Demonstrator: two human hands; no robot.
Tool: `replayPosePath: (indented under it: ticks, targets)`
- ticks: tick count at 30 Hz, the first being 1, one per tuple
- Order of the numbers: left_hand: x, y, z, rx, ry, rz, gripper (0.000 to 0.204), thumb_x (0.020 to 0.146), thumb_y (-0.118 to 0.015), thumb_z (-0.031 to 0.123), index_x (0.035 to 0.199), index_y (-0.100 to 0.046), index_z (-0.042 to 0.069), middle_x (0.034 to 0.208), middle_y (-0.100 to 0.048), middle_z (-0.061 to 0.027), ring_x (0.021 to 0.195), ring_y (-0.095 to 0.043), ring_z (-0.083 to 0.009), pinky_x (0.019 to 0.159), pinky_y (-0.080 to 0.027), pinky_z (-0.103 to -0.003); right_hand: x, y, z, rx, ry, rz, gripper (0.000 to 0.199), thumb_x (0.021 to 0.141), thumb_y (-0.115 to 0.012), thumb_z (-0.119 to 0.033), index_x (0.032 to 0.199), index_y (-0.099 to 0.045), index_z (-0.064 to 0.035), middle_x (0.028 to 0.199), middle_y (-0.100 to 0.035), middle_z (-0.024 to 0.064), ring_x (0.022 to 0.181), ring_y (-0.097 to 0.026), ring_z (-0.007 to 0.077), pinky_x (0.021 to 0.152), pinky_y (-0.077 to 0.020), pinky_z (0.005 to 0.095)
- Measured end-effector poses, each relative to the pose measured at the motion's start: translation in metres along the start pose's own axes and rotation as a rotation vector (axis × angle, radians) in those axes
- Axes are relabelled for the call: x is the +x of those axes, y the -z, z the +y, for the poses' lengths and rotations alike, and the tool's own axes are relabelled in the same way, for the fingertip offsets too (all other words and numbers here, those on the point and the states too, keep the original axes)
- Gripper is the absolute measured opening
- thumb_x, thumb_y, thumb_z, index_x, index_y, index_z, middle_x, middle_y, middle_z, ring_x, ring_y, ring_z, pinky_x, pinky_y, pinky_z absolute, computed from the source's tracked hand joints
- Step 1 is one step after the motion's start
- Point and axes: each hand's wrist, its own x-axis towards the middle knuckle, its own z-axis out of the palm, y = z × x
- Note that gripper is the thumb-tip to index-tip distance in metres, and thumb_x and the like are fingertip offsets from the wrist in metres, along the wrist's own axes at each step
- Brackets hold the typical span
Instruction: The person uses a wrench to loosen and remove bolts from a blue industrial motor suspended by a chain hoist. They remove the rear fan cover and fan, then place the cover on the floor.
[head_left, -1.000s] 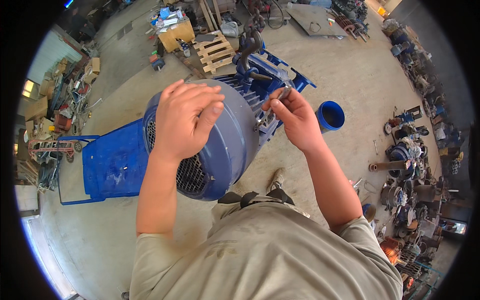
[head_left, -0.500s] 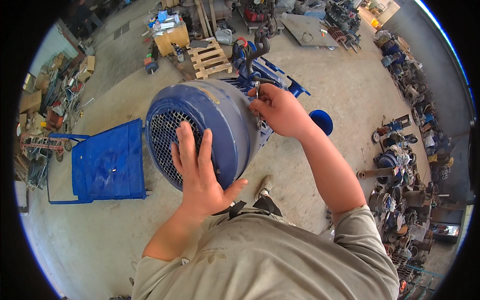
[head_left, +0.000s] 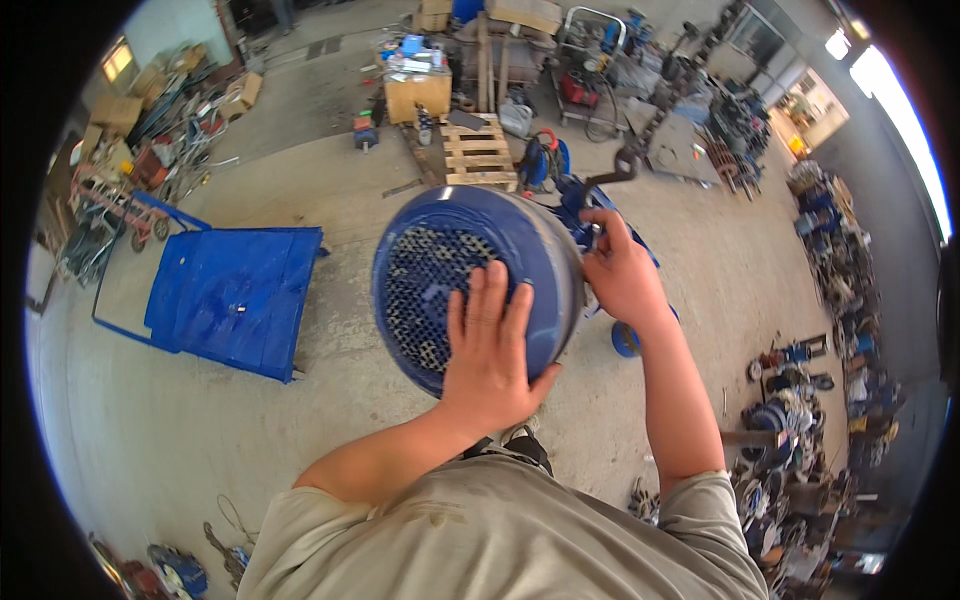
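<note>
A large blue electric motor (head_left: 555, 260) with a mesh fan cover (head_left: 420, 270) faces me at the middle of the head view. My left hand (head_left: 490, 345) lies flat on the cover's lower right, fingers spread over the mesh and rim, holding nothing. At the motor's far right side is my right hand (head_left: 625, 270), index finger raised and the other fingers curled. A small bit of a metal spanner (head_left: 598, 235) shows at those fingers; most of it is hidden. Just beyond them hangs a dark lifting hook (head_left: 622, 165).
A heavy chain (head_left: 665, 110) rises from the hook. To the left stands a blue flat cart (head_left: 235, 300). A wooden pallet (head_left: 475, 155) and a cable reel (head_left: 545, 160) lie beyond the motor. Piled machine parts (head_left: 790, 410) line the right side.
My view has shifted, so the motor and both hands appear farther right. My left palm stays against the cover. The right index finger has lifted, and less of the spanner shows.
</note>
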Motion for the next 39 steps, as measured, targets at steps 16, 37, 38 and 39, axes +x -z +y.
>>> replayPosePath:
  ticks: [16, 37, 38, 39]
  targets:
    - [0.004, -0.014, 0.001, -0.08, -0.006, 0.048, 0.112, 0.079, -0.087, 0.033, 0.164, -0.023, -0.002, 0.17, -0.016, -0.0381, 0.157, -0.02, -0.0573, 0.12, -0.016, -0.076, 0.016, -0.064, 0.001, 0.748, -0.153, 0.461, 0.037, 0.115, -0.051, -0.035, 0.093, -0.061, -0.007, 0.078, -0.051, -0.0045, 0.071, -0.039, 0.0058, 0.065, -0.0336, 0.0254]
    - [0.003, -0.014, -0.003, 0.083, -0.064, -0.005, 0.115, 0.082, -0.084, 0.033, 0.165, -0.013, -0.005, 0.17, -0.009, -0.0388, 0.159, -0.009, -0.0582, 0.124, -0.008, -0.07, -0.076, -0.125, 0.113, 1.572, -0.564, 0.399, 0.026, 0.11, -0.06, -0.02, 0.13, -0.055, -0.0043, 0.098, -0.067, 0.0034, 0.083, -0.066, 0.0128, 0.07, -0.0537, 0.0273]
    - [0.004, -0.014, -0.001, 0.096, -0.062, -0.016, 0.116, 0.082, -0.084, 0.034, 0.165, -0.013, -0.005, 0.171, -0.009, -0.0385, 0.159, -0.009, -0.0576, 0.124, -0.008, -0.07, -0.072, -0.12, 0.115, 1.568, -0.537, 0.449, 0.027, 0.11, -0.06, -0.02, 0.131, -0.055, -0.0038, 0.101, -0.068, 0.0038, 0.084, -0.067, 0.0127, 0.072, -0.0542, 0.0278]
    - [0.005, -0.014, -0.001, 0.099, -0.073, -0.006, 0.116, 0.082, -0.084, 0.035, 0.165, -0.013, -0.005, 0.171, -0.009, -0.0385, 0.159, -0.009, -0.0574, 0.124, -0.009, -0.07, -0.07, -0.114, 0.114, 1.576, -0.455, 0.489, 0.027, 0.111, -0.06, -0.02, 0.132, -0.055, -0.0034, 0.103, -0.069, 0.0042, 0.086, -0.068, 0.0126, 0.074, -0.0547, 0.0283]
